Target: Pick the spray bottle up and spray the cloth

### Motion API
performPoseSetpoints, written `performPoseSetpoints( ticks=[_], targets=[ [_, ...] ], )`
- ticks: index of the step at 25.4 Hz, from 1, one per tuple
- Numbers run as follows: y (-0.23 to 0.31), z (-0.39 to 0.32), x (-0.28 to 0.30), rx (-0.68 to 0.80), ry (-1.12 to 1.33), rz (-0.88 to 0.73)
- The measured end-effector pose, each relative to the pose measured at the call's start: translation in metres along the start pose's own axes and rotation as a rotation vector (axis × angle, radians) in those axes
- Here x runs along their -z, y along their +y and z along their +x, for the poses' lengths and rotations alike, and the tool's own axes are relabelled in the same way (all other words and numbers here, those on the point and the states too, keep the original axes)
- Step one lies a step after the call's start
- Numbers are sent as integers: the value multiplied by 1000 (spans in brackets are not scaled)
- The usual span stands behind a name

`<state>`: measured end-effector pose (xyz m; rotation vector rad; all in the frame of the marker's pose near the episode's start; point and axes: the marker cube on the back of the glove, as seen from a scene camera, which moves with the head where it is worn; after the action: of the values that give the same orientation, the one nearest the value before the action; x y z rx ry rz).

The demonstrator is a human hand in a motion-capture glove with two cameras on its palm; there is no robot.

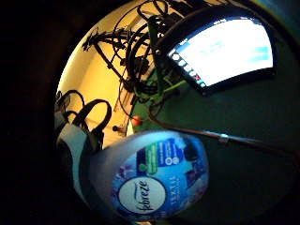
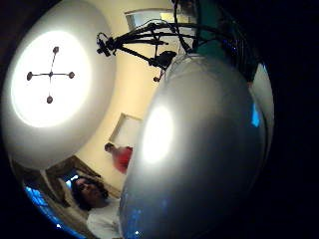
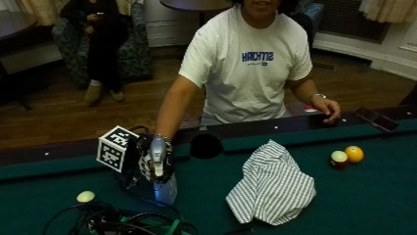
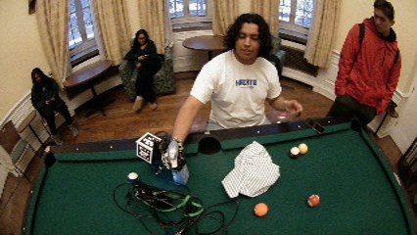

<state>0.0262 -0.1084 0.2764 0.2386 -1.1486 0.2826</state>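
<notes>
The spray bottle [image 3: 165, 190] stands upright near the table's left side, its pale body low over the green felt. My gloved right hand [image 3: 155, 161] grips its neck and head from above, fingers curled round it. Whether the base touches the felt, I cannot tell. The same hand [image 4: 171, 154] and bottle [image 4: 180, 174] show in the wide outside view. The bottle's Febreze label [image 1: 154, 180] fills much of one palm view, and its plain side [image 2: 199, 149] fills the other. The striped cloth [image 3: 273, 183] lies crumpled on the felt to the bottle's right, apart from it.
A tangle of cables [image 3: 124, 223] and a white ball [image 3: 85, 196] lie just in front of the bottle. Two balls [image 3: 346, 156] sit right of the cloth, and two others [image 4: 261, 209] lie nearer the front. A side pocket [image 3: 206, 146] is behind. The bare hand [image 3: 326, 107] rests on the rail.
</notes>
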Motion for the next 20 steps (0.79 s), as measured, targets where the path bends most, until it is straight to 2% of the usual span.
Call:
performPoseSetpoints(
  ticks=[3,7,14,20],
  targets=[
    [-3,-3,3,4,7,-7],
    [9,-31,5,48,-17,-106],
    [22,-127,11,160,-46,-350],
    [17,-207,20,204,-111,-408]
  ],
)
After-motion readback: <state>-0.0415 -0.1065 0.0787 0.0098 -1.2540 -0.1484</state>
